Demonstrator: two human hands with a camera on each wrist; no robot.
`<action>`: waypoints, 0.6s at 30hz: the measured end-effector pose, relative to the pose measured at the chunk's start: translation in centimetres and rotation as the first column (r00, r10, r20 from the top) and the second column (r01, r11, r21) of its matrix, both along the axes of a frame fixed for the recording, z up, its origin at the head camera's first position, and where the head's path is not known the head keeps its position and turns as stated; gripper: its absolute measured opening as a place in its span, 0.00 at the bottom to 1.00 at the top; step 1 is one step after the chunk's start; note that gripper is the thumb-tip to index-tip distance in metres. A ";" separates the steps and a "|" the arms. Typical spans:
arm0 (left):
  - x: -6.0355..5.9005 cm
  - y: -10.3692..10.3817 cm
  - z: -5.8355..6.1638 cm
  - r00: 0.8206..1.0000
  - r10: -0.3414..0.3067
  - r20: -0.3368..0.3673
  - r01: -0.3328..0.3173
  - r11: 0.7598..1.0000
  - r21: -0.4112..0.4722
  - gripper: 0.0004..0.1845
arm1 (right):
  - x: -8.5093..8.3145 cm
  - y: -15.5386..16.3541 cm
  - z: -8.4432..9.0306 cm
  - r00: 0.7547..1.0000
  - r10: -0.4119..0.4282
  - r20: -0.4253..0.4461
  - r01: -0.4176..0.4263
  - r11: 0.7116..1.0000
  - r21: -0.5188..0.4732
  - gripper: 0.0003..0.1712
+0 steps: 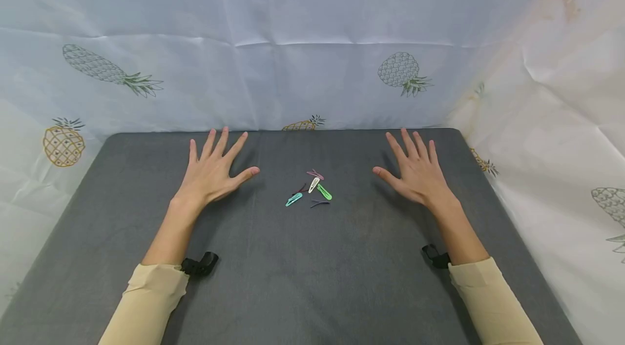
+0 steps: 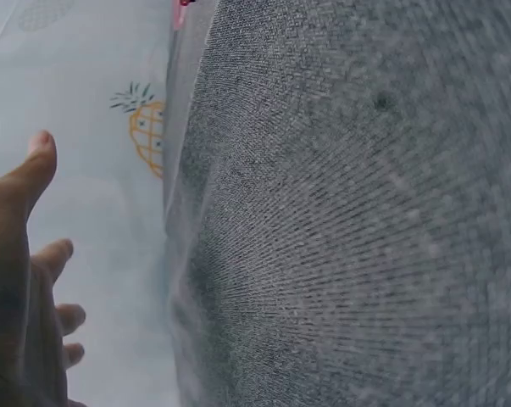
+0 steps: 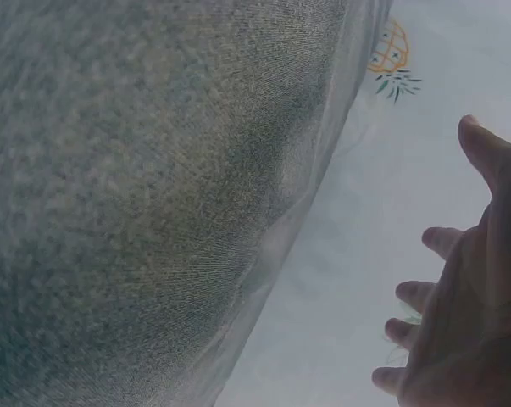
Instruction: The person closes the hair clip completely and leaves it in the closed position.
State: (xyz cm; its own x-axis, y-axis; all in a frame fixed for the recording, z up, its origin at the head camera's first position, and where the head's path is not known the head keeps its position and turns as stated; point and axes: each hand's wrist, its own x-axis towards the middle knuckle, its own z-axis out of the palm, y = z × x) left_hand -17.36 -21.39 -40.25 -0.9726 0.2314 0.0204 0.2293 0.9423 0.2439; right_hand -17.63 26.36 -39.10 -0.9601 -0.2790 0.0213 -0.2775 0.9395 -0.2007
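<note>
Between the two hands, a small group of hair clips lies on the grey cloth surface. A white snap clip (image 1: 314,185) is in the middle, with a green snap clip (image 1: 324,192) to its right and a turquoise snap clip (image 1: 294,199) to its lower left. Around them are a pink hairpin (image 1: 315,174), a dark reddish one (image 1: 299,190) and a dark purple one (image 1: 319,203). My left hand (image 1: 210,171), left of the clips, has its fingers spread and holds nothing. To their right, my right hand (image 1: 415,171) is likewise spread and without anything in it.
A dark grey cloth-covered table (image 1: 312,269) spreads under both arms. Behind it hangs a white curtain (image 1: 312,84) printed with pineapples, and another white sheet (image 1: 561,133) borders the right side. A black strap mount (image 1: 201,264) sits at the left wrist.
</note>
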 end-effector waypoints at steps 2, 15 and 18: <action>0.0 0.0 0.0 1.000 0.001 -0.001 -0.001 1.000 0.001 0.51 | 0.0 0.0 0.0 1.000 0.003 -0.007 -0.003 1.000 -0.002 0.55; 0.1 0.6 0.8 0.996 -0.014 0.088 0.013 1.000 0.015 0.47 | -0.3 -1.1 0.1 0.996 0.017 -0.087 -0.026 0.995 -0.101 0.53; 0.1 0.7 1.1 0.995 -0.018 0.101 0.016 1.000 0.023 0.45 | -0.3 -1.4 0.1 0.994 0.029 -0.103 -0.045 0.986 -0.162 0.50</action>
State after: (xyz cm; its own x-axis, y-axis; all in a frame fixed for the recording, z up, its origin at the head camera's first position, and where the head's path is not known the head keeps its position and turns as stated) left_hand -17.26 -20.69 -39.17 -0.9659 0.2487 -0.0723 0.2187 0.9327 0.2870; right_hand -17.95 24.99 -39.03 -0.9399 -0.2989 0.1651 -0.3378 0.8848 -0.3210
